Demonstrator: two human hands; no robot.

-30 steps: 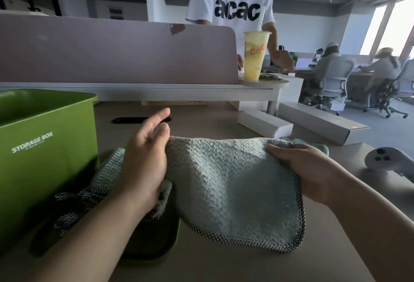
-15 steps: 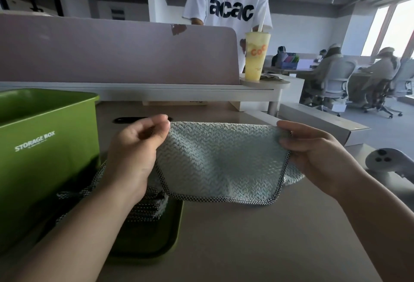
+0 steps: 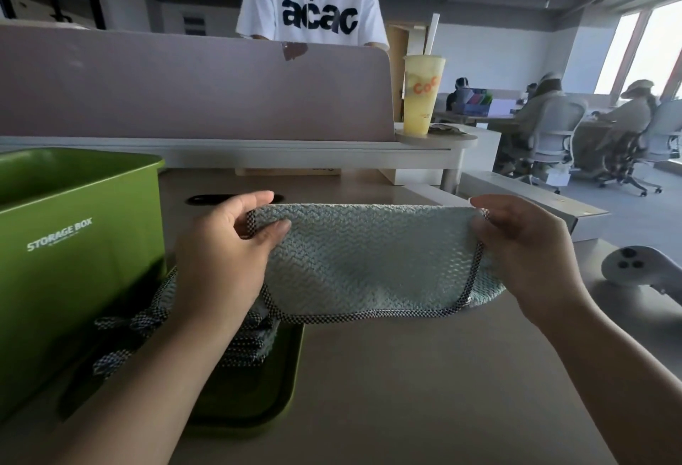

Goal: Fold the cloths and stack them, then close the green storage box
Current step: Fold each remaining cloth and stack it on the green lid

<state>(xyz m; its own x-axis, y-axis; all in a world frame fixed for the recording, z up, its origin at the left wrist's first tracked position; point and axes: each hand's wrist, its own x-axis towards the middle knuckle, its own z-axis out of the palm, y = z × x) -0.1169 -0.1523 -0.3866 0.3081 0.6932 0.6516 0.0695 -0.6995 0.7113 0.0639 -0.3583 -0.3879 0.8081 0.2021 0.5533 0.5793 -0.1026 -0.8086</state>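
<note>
Left hand (image 3: 221, 254), right hand (image 3: 527, 250) — grip tight on cloth (image 3: 369, 261) corners, hem above the desk (image 3: 406, 390).

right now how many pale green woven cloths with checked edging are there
2 at least: one cloth pinched between left hand and right hand, one heaped on the green plastic lid; that heap may hide more.

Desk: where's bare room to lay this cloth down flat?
The cloth should fit on the bare desk below it, between the green lid and the white controller. Left is crowded: the green box and a pile of cloths on the lid.
</note>
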